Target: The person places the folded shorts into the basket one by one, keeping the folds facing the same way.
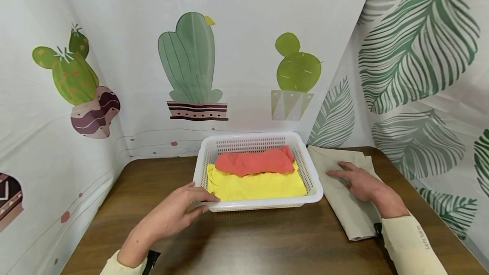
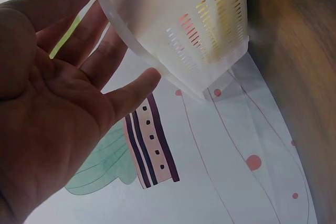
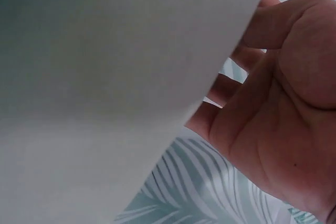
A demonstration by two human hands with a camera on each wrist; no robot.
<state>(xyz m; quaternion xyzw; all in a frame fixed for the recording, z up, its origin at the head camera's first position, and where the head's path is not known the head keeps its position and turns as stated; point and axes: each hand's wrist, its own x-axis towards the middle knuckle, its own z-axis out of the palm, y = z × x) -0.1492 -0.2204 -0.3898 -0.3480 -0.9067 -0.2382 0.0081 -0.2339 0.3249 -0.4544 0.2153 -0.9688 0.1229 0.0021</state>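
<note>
A white plastic basket (image 1: 263,203) stands on the brown table with a folded red garment (image 1: 254,162) and a folded yellow garment (image 1: 259,186) inside. At its near left corner, my left hand (image 1: 173,211) holds the rim, fingers over the top and thumb in front below it. The left wrist view shows the thumb tip and fingers at the rim (image 2: 118,24). To the right of the basket lies a folded beige cloth (image 1: 344,211). My right hand (image 1: 361,183) rests on it with fingers loosely extended; in the right wrist view the cloth's edge covers the fingertips.
The brown wooden table (image 1: 267,241) has its far edge against a white curtain (image 1: 244,54) printed with cacti. A leaf-patterned curtain (image 1: 424,54) hangs along the right side. The basket's far side is close to the back curtain.
</note>
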